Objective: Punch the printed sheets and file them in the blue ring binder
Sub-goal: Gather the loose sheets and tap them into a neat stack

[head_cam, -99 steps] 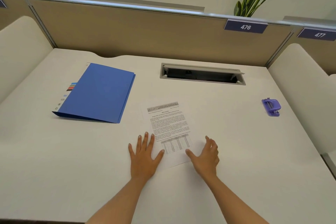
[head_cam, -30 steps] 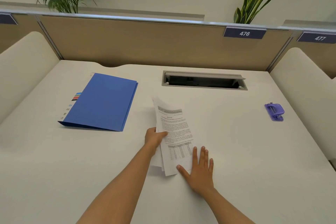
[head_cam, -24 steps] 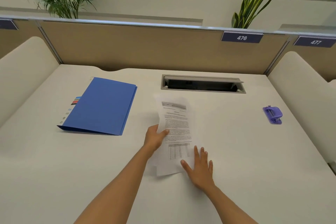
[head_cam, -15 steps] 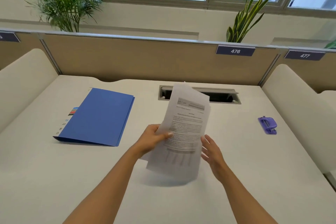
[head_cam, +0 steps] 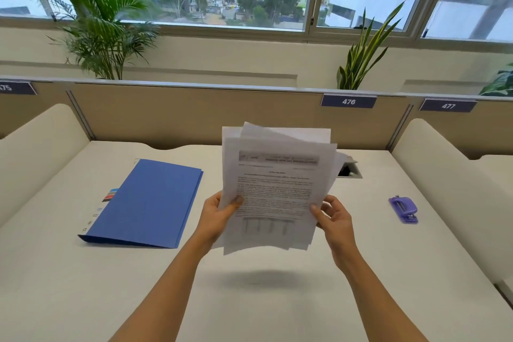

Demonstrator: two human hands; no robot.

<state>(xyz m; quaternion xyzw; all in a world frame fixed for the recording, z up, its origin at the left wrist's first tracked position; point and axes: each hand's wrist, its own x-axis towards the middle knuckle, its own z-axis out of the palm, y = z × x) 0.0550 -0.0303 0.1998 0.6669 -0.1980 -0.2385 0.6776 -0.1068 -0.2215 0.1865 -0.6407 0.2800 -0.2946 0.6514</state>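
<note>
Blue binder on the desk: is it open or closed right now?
Closed. The blue binder lies flat on the desk with its front cover down, so no rings show.

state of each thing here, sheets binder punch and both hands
printed sheets: held off the desk, fanned unevenly
blue ring binder: closed, flat on the desk
hole punch: on the desk, untouched
left hand: grips the sheets' left edge
right hand: pinches the sheets' right edge
</note>
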